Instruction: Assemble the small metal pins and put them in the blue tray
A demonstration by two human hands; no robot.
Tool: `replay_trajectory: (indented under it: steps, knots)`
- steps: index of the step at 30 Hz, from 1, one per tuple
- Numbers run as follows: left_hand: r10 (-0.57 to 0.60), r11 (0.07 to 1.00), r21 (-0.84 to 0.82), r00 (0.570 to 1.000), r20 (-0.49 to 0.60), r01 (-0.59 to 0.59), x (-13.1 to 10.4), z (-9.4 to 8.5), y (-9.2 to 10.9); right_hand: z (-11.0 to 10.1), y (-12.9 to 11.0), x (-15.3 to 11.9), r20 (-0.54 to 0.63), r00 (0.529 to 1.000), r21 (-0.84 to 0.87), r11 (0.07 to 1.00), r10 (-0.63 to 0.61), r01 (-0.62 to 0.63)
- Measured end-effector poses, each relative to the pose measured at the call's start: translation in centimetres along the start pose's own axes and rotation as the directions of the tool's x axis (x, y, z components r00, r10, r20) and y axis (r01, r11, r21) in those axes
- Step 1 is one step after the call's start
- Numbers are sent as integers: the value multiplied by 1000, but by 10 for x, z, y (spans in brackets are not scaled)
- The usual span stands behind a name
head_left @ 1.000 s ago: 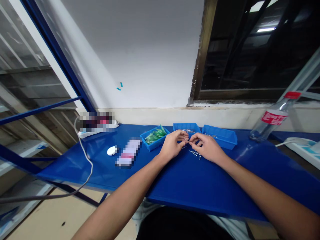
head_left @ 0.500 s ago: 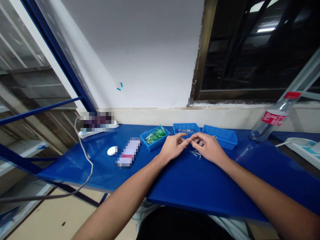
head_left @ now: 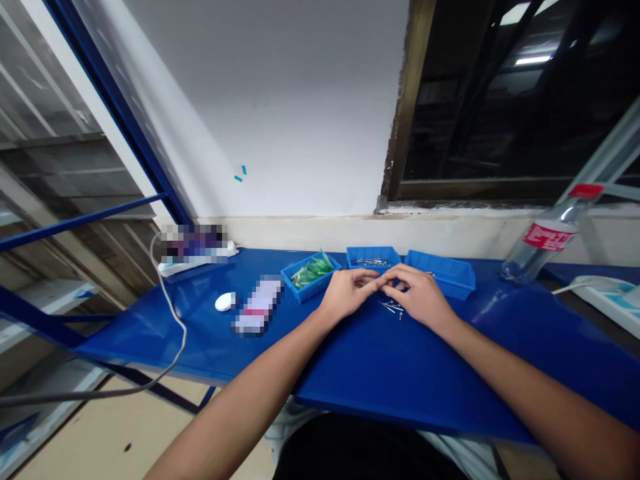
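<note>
My left hand [head_left: 349,291] and my right hand [head_left: 411,292] meet fingertip to fingertip above the blue table [head_left: 380,373]. Both are closed in a pinch; whatever is between the fingers is too small or hidden to name. Just below them on the tabletop lie several loose screws [head_left: 391,307]. Behind my hands stands a blue bin [head_left: 373,253] with more metal screws in it. To its right is another blue bin [head_left: 447,275], partly covered by my right hand. Left of my left hand, a third blue bin [head_left: 314,288] holds green plastic packets [head_left: 311,270].
A blurred-out phone-shaped object [head_left: 259,307] and a white round object [head_left: 225,302] lie on the left. A power strip [head_left: 200,261] with a grey cable [head_left: 177,327] sits farther back. At the right stand a plastic bottle [head_left: 545,237] and another white power strip [head_left: 607,301].
My fingers have shifted very slightly where they meet. The bins, loose screws and other objects stay in place.
</note>
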State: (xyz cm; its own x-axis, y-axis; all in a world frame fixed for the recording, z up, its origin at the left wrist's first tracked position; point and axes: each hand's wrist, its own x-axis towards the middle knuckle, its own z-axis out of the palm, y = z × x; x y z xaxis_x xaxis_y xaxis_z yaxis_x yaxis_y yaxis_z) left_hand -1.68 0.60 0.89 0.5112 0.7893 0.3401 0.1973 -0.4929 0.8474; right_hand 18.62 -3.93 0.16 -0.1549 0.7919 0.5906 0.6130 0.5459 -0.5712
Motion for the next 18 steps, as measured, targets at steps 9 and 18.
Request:
replay_trajectory:
  steps: [9, 18]
  knots:
    - [-52, 984, -174, 998, -17, 48, 6, 2, -15, 7, 3, -1, 35, 998, 52, 997, 60, -61]
    - [33, 998, -59, 998, -49, -36, 5, 3, -12, 5, -3, 0, -12, 989, 89, 985, 149, -147]
